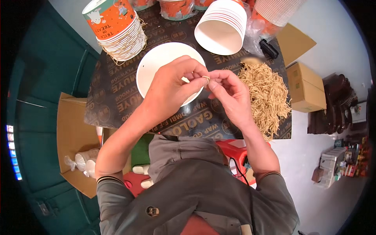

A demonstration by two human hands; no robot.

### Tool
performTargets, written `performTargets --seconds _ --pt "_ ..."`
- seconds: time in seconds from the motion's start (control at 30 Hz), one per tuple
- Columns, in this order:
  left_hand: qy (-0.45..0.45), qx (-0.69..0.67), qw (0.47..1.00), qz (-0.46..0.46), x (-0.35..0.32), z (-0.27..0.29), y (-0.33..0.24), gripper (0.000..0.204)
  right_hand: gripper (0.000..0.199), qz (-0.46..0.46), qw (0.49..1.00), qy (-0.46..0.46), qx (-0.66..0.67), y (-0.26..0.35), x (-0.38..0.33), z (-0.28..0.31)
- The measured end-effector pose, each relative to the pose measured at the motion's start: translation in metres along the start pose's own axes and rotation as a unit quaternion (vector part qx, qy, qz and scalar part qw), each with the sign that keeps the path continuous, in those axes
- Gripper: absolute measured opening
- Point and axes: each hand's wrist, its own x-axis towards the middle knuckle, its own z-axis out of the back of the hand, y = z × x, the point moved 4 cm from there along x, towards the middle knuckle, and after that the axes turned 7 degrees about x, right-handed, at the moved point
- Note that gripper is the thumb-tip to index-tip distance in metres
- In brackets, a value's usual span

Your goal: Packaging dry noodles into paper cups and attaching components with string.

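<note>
Above the bucket (150, 70), left hand (167, 83) and right hand (234, 97) pinch cord (206, 78); judged light, limp, best gripped near its end.

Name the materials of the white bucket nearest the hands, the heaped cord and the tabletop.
White bucket: coated paper or plastic; its smooth, pale interior leaves that open. Heaped cord: likely natural fibre; dull, tan, tangled strands. Tabletop: perhaps coated board; flat, dark, printed surface.

Dark green panelling (43, 102) left, bright light strip (14, 152) beyond; pale floor (291, 164), dark brown furniture (340, 102) right.
</note>
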Motion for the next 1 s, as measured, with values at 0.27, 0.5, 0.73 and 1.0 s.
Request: performTargets --seconds 0.27,0.5,0.73,1.0 --pt "0.058 -0.13 0.985 0.101 0.001 0.002 0.011 0.012 0.02 -0.051 0.997 0.048 0.031 0.0 0.005 0.001" --pt "0.097 -0.111 0.981 0.129 0.002 0.002 0.019 0.015 0.012 0.035 0.992 0.048 -0.11 0.012 0.015 0.01" --pt "0.163 -0.171 0.954 0.186 0.002 -0.002 0.022 0.018 0.021 0.215 0.945 0.017 -0.246 0.064 0.046 -0.005" --pt "0.167 -0.24 0.939 0.181 0.005 -0.004 0.022 0.018 0.017 -0.008 0.998 0.051 -0.046 0.013 0.002 0.013"
